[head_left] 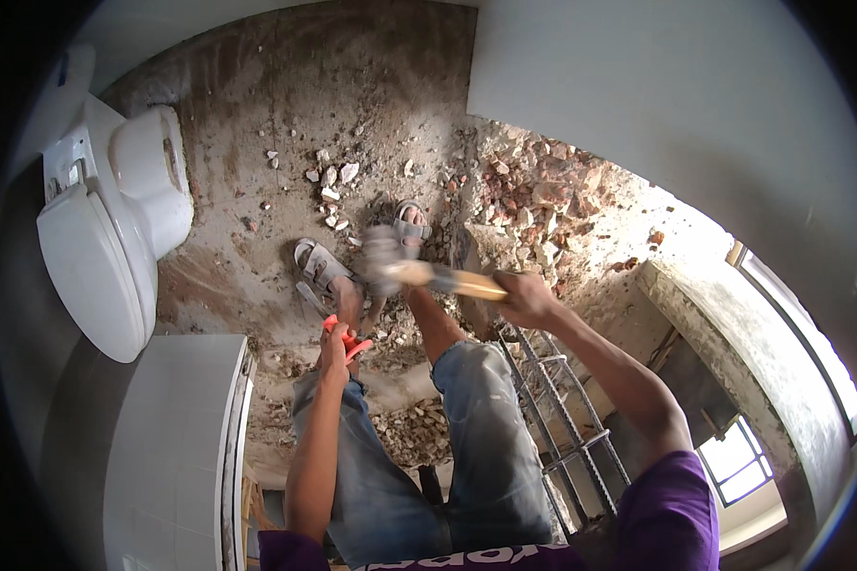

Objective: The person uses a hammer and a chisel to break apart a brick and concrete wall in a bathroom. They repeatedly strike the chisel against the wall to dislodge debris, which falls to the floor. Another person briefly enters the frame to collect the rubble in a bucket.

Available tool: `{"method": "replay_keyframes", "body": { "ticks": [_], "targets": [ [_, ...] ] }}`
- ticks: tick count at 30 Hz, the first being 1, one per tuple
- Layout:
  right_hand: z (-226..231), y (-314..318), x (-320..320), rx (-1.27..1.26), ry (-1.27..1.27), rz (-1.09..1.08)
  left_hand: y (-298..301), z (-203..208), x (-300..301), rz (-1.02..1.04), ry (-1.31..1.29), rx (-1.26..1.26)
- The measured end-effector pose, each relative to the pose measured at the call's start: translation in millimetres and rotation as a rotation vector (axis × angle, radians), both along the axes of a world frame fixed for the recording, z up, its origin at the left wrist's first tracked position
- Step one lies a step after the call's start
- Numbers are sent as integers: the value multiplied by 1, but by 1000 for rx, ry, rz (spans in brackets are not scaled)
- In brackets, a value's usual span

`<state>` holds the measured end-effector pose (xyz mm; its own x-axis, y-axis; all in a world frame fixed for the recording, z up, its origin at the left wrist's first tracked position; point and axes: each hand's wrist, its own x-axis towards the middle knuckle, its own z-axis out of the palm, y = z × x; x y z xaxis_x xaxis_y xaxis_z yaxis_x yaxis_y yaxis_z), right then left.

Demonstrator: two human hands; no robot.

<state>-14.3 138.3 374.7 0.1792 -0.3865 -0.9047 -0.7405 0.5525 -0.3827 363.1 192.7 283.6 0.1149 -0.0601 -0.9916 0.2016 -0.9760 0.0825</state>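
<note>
The left hand (334, 344) is positioned above the left knee, fingers clamped around a chisel with an orange grip (349, 340). The right hand (526, 298) is extended forward, fingers clamped on the wooden handle of a hammer (419, 273); the hammer head is motion-blurred above the feet. Both feet, in grey sandals (319, 268), stand on a rough concrete floor (257, 124). Broken brick rubble (533, 195) lies just beyond the feet. A steel rebar cage (562, 419) lies beside the right leg. A white toilet (114, 228) stands at far left.
</note>
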Motion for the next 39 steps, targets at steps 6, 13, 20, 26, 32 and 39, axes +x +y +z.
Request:
{"method": "replay_keyframes", "body": {
  "ticks": [6,13,20,26,32,39],
  "targets": [
    [11,-118,194,-783,-835,93,24,-4,7,-123,-99,-16],
    [38,-195,224,-985,-945,293,-31,3,13,-84,-43,12],
    [-164,11,-167,-333,582,59,-59,20,10,-75,-16,-4],
    [-68,90,-100,-302,346,-123,-44,16,13,-37,21,36],
    [3,-17,45,-38,-181,39,-8,-9,26,-53,-9,3],
    [41,-148,317,-1069,-963,-4,7,-34,41,-81,-147,-73]
  ]
}}
